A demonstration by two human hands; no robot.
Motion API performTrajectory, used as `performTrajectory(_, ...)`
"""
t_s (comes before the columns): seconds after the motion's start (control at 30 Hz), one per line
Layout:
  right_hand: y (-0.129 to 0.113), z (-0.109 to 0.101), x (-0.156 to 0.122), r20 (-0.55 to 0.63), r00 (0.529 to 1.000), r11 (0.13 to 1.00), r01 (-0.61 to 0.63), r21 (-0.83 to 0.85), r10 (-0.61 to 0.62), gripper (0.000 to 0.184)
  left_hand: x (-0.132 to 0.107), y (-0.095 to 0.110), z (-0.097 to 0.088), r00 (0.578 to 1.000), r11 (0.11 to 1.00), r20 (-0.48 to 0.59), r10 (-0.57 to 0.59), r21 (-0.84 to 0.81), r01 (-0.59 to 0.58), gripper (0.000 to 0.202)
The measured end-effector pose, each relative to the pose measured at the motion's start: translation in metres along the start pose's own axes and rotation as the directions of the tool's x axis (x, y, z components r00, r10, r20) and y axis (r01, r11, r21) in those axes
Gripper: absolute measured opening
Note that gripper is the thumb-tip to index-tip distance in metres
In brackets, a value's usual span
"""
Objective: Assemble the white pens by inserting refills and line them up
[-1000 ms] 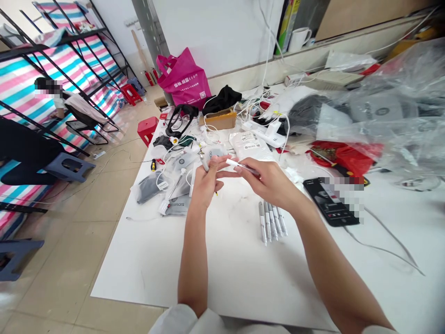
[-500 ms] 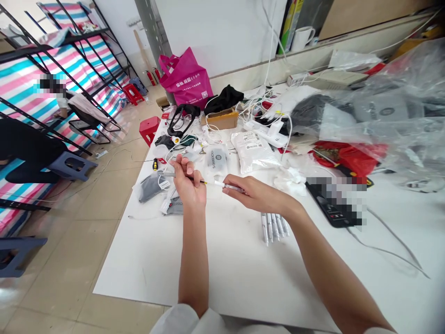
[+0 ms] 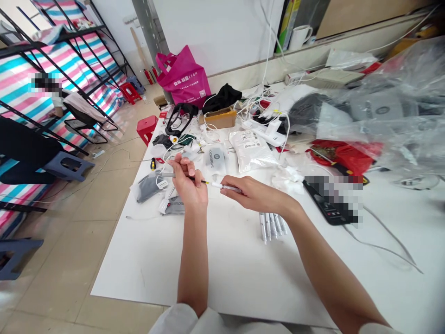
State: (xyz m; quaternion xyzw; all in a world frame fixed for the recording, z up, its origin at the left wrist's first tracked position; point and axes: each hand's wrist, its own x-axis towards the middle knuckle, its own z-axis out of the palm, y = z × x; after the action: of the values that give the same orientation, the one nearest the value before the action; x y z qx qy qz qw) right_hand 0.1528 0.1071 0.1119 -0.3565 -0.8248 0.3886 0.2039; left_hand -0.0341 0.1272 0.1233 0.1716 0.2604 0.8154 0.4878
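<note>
My left hand (image 3: 189, 183), palm turned up and fingers curled, is closed on a slim grey-and-black pen-like stick (image 3: 169, 175). Its thin dark end with a yellow band points right, out of the fist. Opposite it, my right hand (image 3: 248, 191) pinches a thin white pen-like tube (image 3: 217, 185) from above. The two tips nearly meet in line; whether they touch I cannot tell. Below my right wrist, several white-and-silver pens (image 3: 273, 226) lie side by side on the white table (image 3: 229, 264). A grey packaged pouch (image 3: 148, 186) lies left of my left hand.
Behind my hands lie a white plastic parcel (image 3: 252, 150), a clear bag (image 3: 214, 160), tangled cables and a power strip (image 3: 266, 132). A black phone-like device (image 3: 323, 204) rests at right, below heaped plastic bags (image 3: 378, 106). The table's left edge borders the floor; people sit beyond it.
The view has shifted slightly, so the surroundings sit a little further left. My hands keep their grips and look a touch closer together.
</note>
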Motion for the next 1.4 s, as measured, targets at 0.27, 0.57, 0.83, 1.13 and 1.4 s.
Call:
performTrajectory(0.27,-0.002,0.006,0.002,-0.070,0.997,0.995,0.023,0.094,-0.017,0.030,-0.021,-0.021,0.013,0.949,0.961,0.254,-0.189,0.247,0.125,0.037)
performTrajectory(0.57,-0.001,0.016,0.010,-0.193,0.980,0.975,0.082,0.206,-0.042,0.029,-0.022,-0.025,0.007,0.827,0.834,0.398,-0.397,0.533,0.145,0.052)
performTrajectory(0.83,-0.003,0.028,0.017,-0.333,0.937,0.935,0.204,0.289,-0.102,0.030,-0.022,-0.020,0.007,0.788,0.773,0.429,-0.442,0.628,0.091,0.051)
performTrajectory(1.13,-0.006,0.035,0.017,-0.402,0.914,0.904,0.212,0.372,-0.049,0.024,-0.037,-0.013,0.018,0.833,0.848,0.514,-0.206,0.519,-0.111,0.044)
performTrajectory(1.4,-0.007,0.029,0.015,-0.458,0.889,0.901,0.207,0.380,-0.011,0.030,-0.036,-0.016,0.016,0.883,0.858,0.465,-0.061,0.477,-0.192,0.029)
